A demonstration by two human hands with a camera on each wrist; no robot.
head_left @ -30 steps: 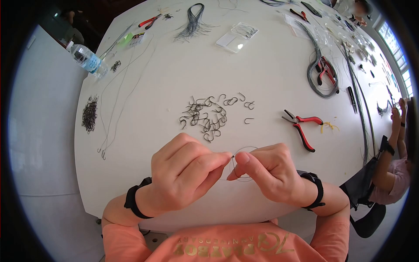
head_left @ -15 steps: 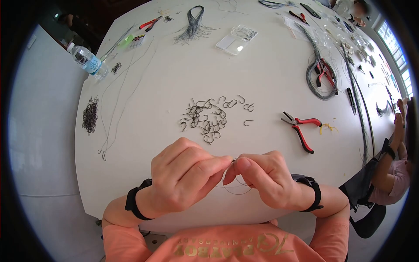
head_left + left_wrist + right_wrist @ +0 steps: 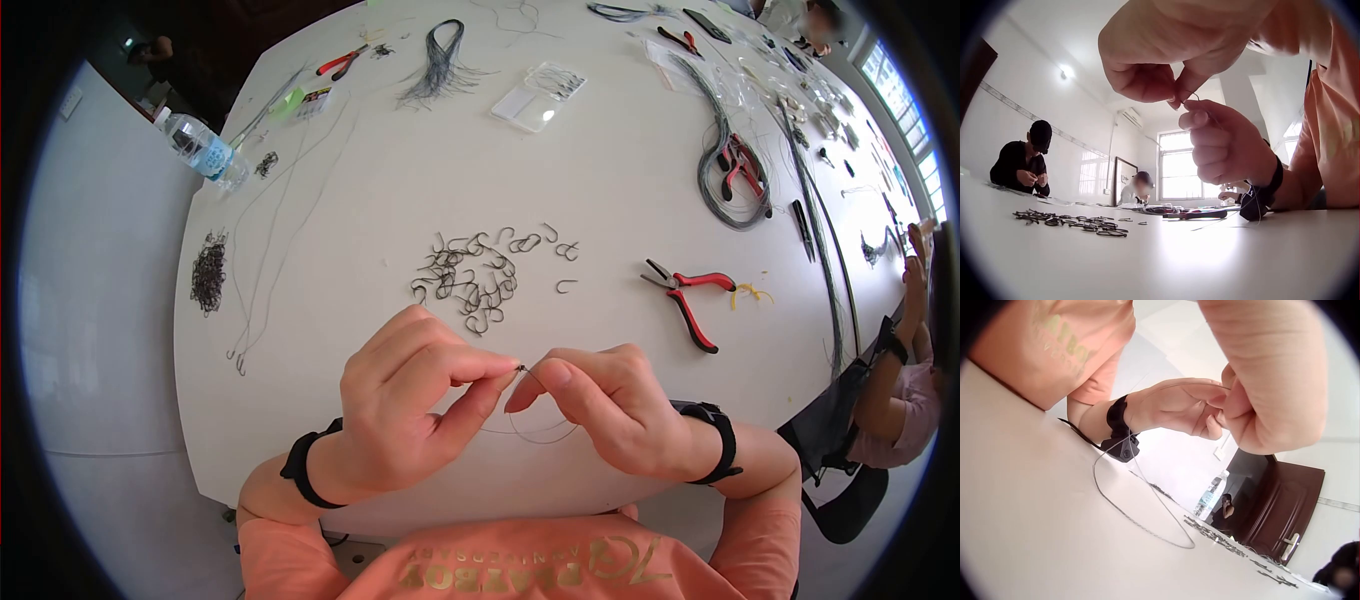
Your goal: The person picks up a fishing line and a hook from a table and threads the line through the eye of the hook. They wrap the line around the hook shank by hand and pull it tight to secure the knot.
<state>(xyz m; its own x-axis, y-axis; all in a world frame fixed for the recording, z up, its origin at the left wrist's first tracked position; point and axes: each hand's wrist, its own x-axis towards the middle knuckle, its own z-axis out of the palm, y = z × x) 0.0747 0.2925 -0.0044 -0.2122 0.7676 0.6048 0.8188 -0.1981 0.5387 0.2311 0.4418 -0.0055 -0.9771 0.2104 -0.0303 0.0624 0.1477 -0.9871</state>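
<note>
Above the table's near edge, my left hand (image 3: 420,395) pinches a fish hook (image 3: 521,368) between thumb and forefinger; only a small dark end of it shows. My right hand (image 3: 625,410), close beside, pinches a thin grey line (image 3: 545,441) that runs to that dark end. The line hangs in a loop below the right hand. In the right wrist view the loop of line (image 3: 1147,529) droops over the table. A loose pile of dark fish hooks (image 3: 470,275) lies just beyond my hands.
Red-handled pliers (image 3: 690,300) lie to the right, beside yellow scraps (image 3: 750,294). At the left are a heap of small dark pieces (image 3: 208,275), hooks with long lines (image 3: 238,362) and a water bottle (image 3: 205,150). Further back sit a clear case (image 3: 540,97) and line bundles (image 3: 441,65).
The line's loop, earlier round and up by the right fingers, now hangs lower. My left fingertips have shifted slightly left, opening a small gap between the two hands with the dark end showing.
</note>
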